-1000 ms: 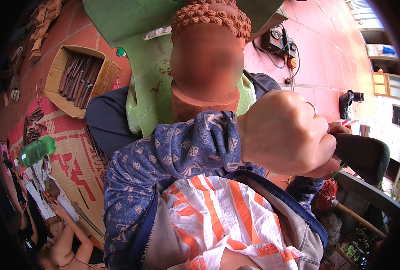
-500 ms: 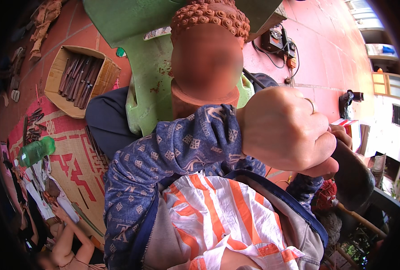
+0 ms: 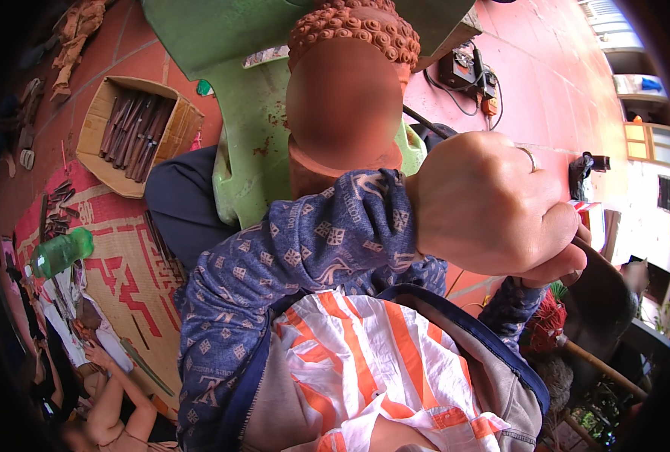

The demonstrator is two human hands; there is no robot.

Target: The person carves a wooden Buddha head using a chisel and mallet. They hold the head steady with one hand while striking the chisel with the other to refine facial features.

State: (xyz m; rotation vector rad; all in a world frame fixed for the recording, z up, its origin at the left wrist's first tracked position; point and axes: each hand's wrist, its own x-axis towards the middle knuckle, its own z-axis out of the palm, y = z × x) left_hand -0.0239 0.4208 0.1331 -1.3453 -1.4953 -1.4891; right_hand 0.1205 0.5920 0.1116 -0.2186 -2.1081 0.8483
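My left arm, in a blue patterned sleeve, reaches across my chest to the right. My left hand [image 3: 493, 203], with a ring on one finger, is closed in a fist beside a dark, rounded, blurred thing [image 3: 614, 301]. What its fingers grip is hidden. Behind it my right hand is almost wholly covered; a bit of finger [image 3: 584, 233] and the right sleeve [image 3: 520, 301] show. Beyond my left forearm, a reddish-brown carved head [image 3: 346, 105] with curled hair stands upright on a green plastic chair [image 3: 248, 143]. Its front is blurred.
A cardboard box [image 3: 94, 143] of dark-handled tools lies left, near loose tools [image 3: 58, 200] and a green bottle [image 3: 62, 252] on a patterned mat [image 3: 135, 301]. Another person's hand [image 3: 100, 354] shows at lower left. A black electrical box [image 3: 455, 69] with cables sits at far right.
My left hand has shifted slightly right, and the dark rounded thing has moved the same way. Less of my right hand's fingers shows. The carved head stays nearly in place.
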